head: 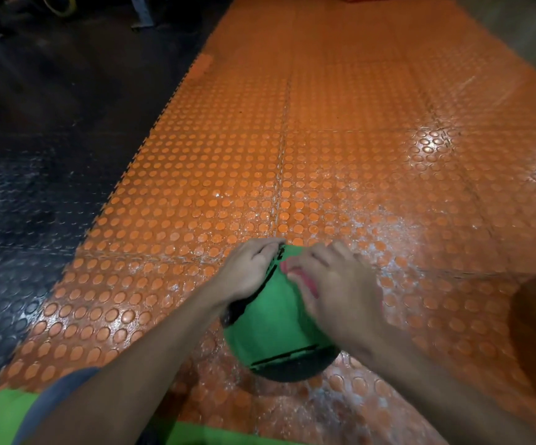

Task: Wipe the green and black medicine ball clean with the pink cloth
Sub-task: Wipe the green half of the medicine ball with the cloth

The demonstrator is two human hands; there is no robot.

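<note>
Right hand (pixel 330 284) clutches the pink cloth (pixel 305 279) atop the medicine ball (pixel 273 319) on the orange floor mat (pixel 324 139), left hand (pixel 247 271) pressing flat against its side; I should wipe in overlapping arcs, rotating it.

The orange floor mat (pixel 324 139) looks like rubber or plastic and is covered with raised round studs. It is glossy, with bright reflections at the right of the frame and dull whitish scuffs near the centre. The black mat (pixel 19 220) at the left has the same studs and a faint shine. The medicine ball (pixel 273 326) has smooth, matt green panels with black seams. The pink cloth (pixel 305 281), mostly hidden under the right hand (pixel 334 290), looks like soft fabric. The grey sleeve (pixel 64 390) at the lower left is matt cloth.
</note>
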